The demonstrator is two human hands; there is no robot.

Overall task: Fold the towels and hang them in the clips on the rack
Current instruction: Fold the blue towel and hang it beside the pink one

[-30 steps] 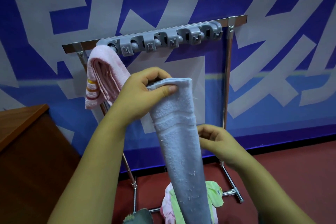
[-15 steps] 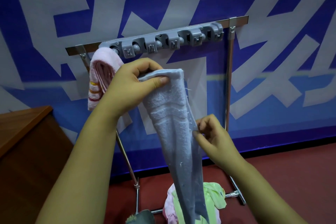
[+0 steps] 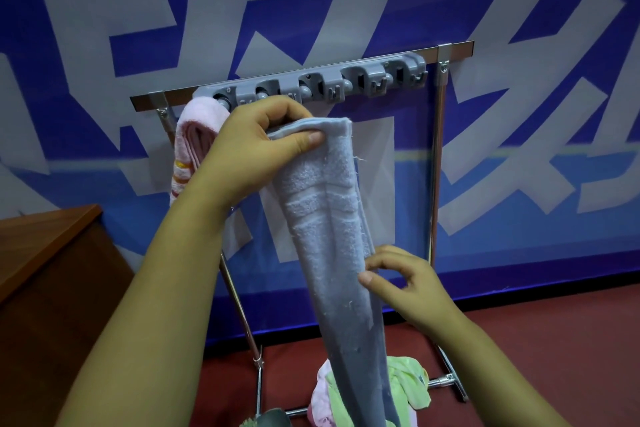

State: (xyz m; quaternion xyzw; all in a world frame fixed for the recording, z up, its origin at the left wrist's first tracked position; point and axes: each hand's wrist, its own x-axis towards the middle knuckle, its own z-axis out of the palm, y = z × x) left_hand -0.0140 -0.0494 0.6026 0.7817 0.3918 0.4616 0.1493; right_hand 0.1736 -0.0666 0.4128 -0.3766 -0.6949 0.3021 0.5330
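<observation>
My left hand (image 3: 256, 146) grips the top end of a long folded grey-blue towel (image 3: 332, 229) just below the grey clip strip (image 3: 322, 83) on the metal rack (image 3: 437, 156). The towel hangs down in front of the rack. My right hand (image 3: 401, 282) pinches the towel's right edge about halfway down. A folded pink towel (image 3: 194, 135) with orange stripes hangs from the leftmost clip, partly behind my left hand. The other clips hold nothing.
A pile of green and pink towels (image 3: 408, 388) lies on the red floor at the rack's foot. A brown wooden cabinet (image 3: 52, 270) stands at the left. A blue and white banner wall (image 3: 519, 149) is behind the rack.
My right hand has come up to the towel's right edge and pinched it. My left hand has stayed gripping the towel's top close under the clip strip.
</observation>
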